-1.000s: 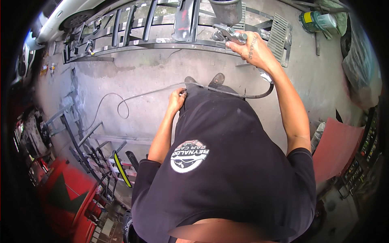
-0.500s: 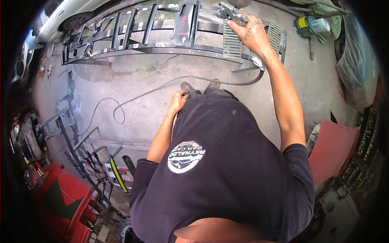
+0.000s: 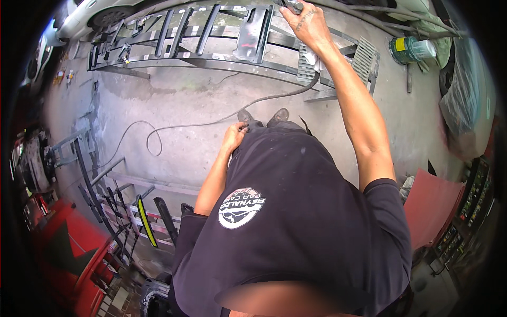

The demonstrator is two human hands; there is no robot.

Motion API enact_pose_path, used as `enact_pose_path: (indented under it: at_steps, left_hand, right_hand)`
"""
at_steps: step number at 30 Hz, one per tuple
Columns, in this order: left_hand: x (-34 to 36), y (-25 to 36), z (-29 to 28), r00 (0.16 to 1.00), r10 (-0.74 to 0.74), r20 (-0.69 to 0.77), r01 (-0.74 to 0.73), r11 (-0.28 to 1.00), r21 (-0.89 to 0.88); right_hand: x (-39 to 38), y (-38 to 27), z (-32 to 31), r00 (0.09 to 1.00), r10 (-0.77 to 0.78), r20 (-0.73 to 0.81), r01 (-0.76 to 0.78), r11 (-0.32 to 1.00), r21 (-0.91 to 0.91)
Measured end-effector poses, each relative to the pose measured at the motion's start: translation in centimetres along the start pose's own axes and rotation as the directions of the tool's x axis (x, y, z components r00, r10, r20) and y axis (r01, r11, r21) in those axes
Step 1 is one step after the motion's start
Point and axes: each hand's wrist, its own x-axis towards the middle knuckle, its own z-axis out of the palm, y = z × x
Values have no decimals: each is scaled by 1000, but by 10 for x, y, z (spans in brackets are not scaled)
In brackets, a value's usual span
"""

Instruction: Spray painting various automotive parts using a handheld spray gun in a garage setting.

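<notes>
My right hand [image 3: 310, 27] is closed around a metal spray gun [image 3: 293, 6], stretched out over the right half of a long metal rack. Part of the gun is cut off by the upper edge of the view. A black hose [image 3: 264, 98] hangs below that hand, with white wrapping [image 3: 312, 61] at its upper end. Left of the gun, a wide black panel [image 3: 253, 36] lies across the rack [image 3: 182, 63], its surface glossy. Narrow black strips [image 3: 209, 29] lie farther left. My left hand [image 3: 234, 136] is low by my trouser leg, fingers curled; what they hold, if anything, is hidden.
The hose loops over the concrete floor [image 3: 174, 105]. Slatted grates [image 3: 363, 59] form the rack's right end. A green can [image 3: 402, 50] stands beyond it. Behind left is a second rack holding a black-and-yellow strip [image 3: 147, 222]; a red panel [image 3: 435, 206] stands on the right.
My right hand and the spray gun have moved left and farther out, toward the wide black panel. The hose's upper end has swung left with them. My left hand stays by my leg.
</notes>
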Motion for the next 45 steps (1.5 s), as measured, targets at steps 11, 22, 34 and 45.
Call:
enact_pose_path:
  at_steps: [11, 22, 34, 45]
  left_hand:
    - [4, -2, 5, 1000, -5, -14, 4, 1000, -24]
    - [-2, -7, 10, 1000, -2, 1, 2, 998, -69]
    - [8, -6, 7, 998, 58, 26, -57, 998, -36]
    - [-3, 7, 7, 1000, 15, 2, -15, 1000, 3]
  right_hand:
    - [-22, -11, -11, 890, 82, 448, -14, 988, -153]
    - [-10, -15, -1, 988, -98, 115, 103, 994, -38]
    - [-85, -32, -27, 729, 98, 678, -174, 984, 44]
    - [-23, 14, -28, 996, -92, -1, 89, 966, -241]
